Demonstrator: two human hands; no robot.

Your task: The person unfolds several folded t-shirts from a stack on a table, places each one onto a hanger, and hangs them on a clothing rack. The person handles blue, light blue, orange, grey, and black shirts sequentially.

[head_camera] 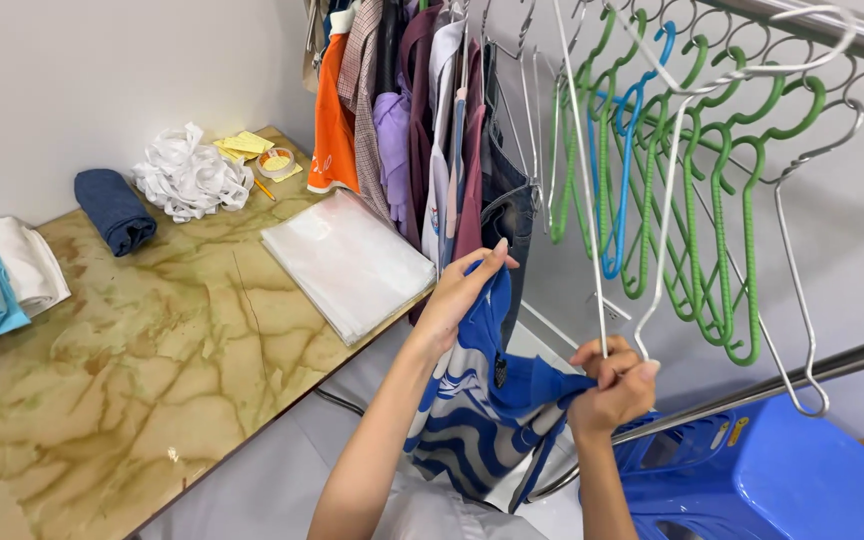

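My left hand (455,298) is pinched shut on the upper edge of the blue-and-white striped shirt (482,400), thumb and fingers pressed on the blue cloth near the collar. My right hand (614,388) is fisted tight on the other side of the same shirt, and also grips the lower ends of a white wire hanger (592,180). Hanger stands nearly upright, long axis vertical, hook up at the metal rail (852,35), ends down in my fist. Shirt hangs between both hands, top edge running from upper left to lower right, body drooping down toward my lap.

Just behind the left hand: hung clothes (412,120) on the rail, orange, plaid, purple, denim. Right of the hanger: a bunch of green hangers (722,230) and one blue hanger (617,190). Below the right hand a blue plastic stool (802,480). Left, a marbled table (132,340) holds a stack of clear plastic bags (347,262), a white strap bundle (190,175), a rolled dark blue cloth (114,208), folded cloths (2,275).
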